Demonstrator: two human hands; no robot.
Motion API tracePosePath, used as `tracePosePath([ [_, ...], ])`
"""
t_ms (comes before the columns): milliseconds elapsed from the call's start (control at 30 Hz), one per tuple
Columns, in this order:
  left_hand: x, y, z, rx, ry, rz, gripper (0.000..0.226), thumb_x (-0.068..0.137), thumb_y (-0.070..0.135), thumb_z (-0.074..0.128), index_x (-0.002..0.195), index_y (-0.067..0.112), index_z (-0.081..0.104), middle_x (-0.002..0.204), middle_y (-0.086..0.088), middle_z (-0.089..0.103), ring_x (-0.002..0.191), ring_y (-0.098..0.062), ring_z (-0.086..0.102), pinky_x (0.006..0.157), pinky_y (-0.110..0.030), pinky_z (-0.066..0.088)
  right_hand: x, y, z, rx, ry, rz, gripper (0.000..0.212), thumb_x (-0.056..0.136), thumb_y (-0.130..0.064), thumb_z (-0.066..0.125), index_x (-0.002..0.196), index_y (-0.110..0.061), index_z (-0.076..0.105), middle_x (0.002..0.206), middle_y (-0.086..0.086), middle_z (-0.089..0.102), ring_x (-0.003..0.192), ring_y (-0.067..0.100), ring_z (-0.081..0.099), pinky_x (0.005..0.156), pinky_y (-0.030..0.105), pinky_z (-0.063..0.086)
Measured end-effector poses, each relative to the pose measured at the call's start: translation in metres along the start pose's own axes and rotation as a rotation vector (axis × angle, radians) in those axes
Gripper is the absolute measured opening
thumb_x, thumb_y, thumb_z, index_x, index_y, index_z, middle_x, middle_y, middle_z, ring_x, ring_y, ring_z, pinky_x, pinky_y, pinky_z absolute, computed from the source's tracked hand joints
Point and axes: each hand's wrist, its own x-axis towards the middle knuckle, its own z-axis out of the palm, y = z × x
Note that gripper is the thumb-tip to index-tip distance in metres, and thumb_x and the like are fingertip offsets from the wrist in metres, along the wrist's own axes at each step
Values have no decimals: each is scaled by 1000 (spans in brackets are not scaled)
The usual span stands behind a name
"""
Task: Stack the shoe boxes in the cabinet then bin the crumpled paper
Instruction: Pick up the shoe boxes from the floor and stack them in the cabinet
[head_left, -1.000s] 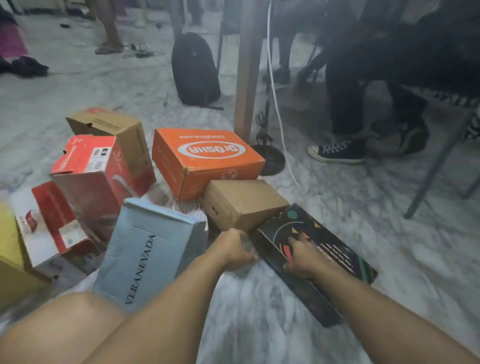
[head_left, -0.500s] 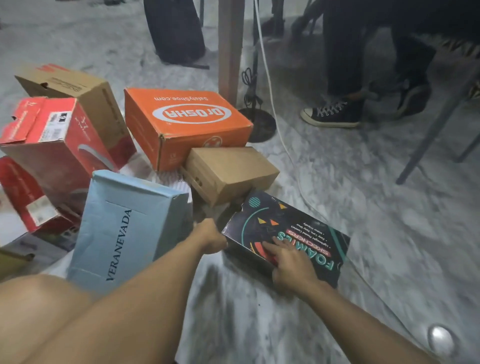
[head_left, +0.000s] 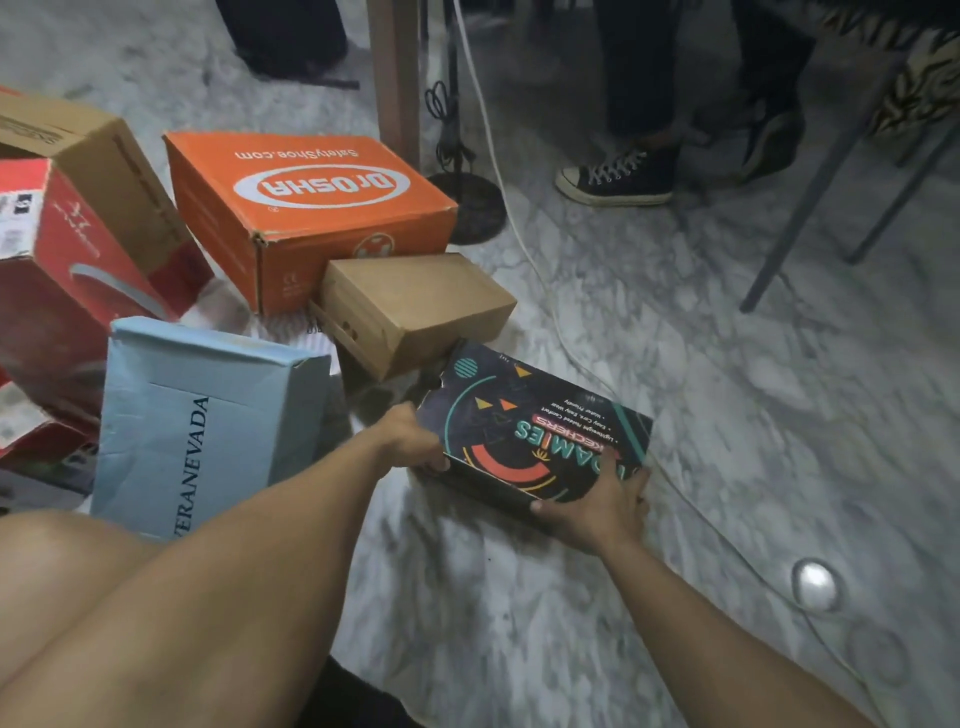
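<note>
Down on the marble floor (head_left: 675, 364), both hands are on the black shoe box (head_left: 535, 436). Left hand (head_left: 410, 441) is clamped on the near-left corner, fingers curled under the edge. Right hand (head_left: 597, 506) is wrapped round the near-right end, thumb under, fingers up the side. One hand per end looks like a two-handed carry grip, probably to keep the lid from flapping; the far-left corner of the lid looks torn or ragged.

Black box sits low, at or just off the floor; can't tell if it's fully lifted. Near edge looks raised a bit, so the lid tilts toward the camera. Long axis runs from far left to near right, roughly across the person's front. Print on the lid reads upside down from here, so its top faces away.

Its far corner is just beside the small brown box (head_left: 415, 312), which butts against the orange box (head_left: 311, 208). Pale blue box (head_left: 202, 415) stands on end to the left, beside red ones (head_left: 62, 291). All the boxes are on the floor; no cabinet or bin in view. Some white paper shows between the boxes, too hidden to call crumpled.

White cable (head_left: 550, 291) runs just past the black box's right end; it could snag on the lift.
</note>
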Motion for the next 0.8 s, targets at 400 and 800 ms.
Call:
tracePosePath([
  [400,-36,28,0,-372,240,255,96,50,33,94,124,16,36,125,-5,47,108,-21,57,87,-38,54,-19,-15,-87,105,266,-215,105,41,-66,87,135,-32,55,153,3,33,134,35,37,106,50,35],
  [800,-98,56,-75,-336,489,580,82,45,58,85,118,29,60,114,8,68,104,-14,65,93,-43,53,-60,-77,-142,214,442,-616,104,46,-84,66,132,-25,59,148,-4,42,127,29,47,102,42,45],
])
